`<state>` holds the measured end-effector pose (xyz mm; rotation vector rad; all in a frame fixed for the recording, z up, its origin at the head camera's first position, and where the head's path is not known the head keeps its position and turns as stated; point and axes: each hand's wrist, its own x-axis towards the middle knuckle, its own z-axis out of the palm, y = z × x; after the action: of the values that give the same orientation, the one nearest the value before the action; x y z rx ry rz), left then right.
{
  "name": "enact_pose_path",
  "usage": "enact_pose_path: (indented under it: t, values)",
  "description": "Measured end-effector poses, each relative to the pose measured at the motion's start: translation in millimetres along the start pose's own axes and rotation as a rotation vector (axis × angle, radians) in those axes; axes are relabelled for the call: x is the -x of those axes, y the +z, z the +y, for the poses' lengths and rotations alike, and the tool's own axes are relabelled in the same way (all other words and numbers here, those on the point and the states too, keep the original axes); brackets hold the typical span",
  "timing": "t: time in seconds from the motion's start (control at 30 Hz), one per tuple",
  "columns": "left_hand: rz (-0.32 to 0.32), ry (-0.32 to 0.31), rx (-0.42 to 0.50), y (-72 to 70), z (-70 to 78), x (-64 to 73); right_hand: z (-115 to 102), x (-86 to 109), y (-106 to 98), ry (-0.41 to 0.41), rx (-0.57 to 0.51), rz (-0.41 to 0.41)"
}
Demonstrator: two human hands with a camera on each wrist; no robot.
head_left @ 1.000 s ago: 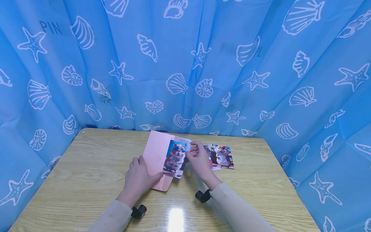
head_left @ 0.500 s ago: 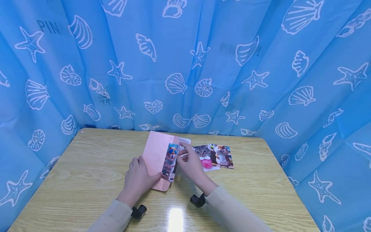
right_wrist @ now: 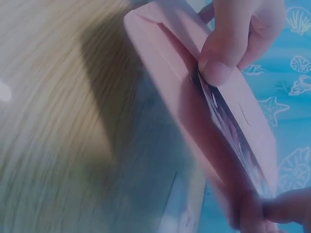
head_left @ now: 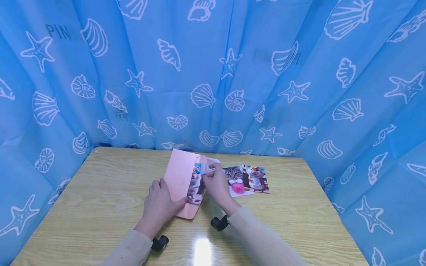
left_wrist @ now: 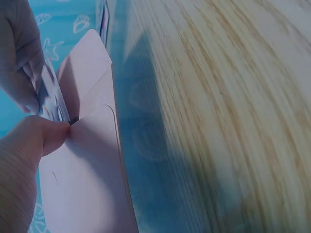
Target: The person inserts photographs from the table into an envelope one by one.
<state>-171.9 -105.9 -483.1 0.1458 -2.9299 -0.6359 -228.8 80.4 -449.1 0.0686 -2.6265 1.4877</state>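
Observation:
A pink envelope (head_left: 179, 170) is held by my left hand (head_left: 158, 203), its flap side facing right. The left thumb (left_wrist: 54, 132) presses at the mouth, right by the lower edge of a photo card. That hamster photo (head_left: 195, 186) stands partly inside the envelope, its left portion hidden behind the pink front. My right hand (head_left: 217, 186) pinches the photo's outer edge near the top. In the right wrist view the photo (right_wrist: 233, 128) runs along the open mouth between thumb and right fingertips (right_wrist: 286, 208).
On the wooden table (head_left: 283, 221), right of my right hand, lie a cat photo (head_left: 235, 181) and another hamster photo (head_left: 255, 179), side by side. A pale card (head_left: 213, 161) shows behind the envelope. A blue shell-patterned curtain (head_left: 213, 74) hangs along the table's back.
My right hand has moved left with the hamster photo, which now sits deeper in the envelope, and more of the cat photo shows. My left hand has stayed in place.

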Motion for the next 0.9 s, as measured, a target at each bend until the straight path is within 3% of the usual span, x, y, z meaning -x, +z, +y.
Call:
enact_pose_path:
  t: [0.53,0.73,0.9]
  values:
    - [0.009,0.019,0.049,-0.4,3.0,0.0,-1,-9.7,22,0.073,-0.161,-0.052]
    - [0.020,0.029,0.046,-0.1,2.4,0.3,-5,-6.6,25,-0.009,-0.085,-0.073]
    - [0.033,0.015,0.024,1.4,-1.9,0.5,-8,-1.6,26,-0.103,0.002,-0.150]
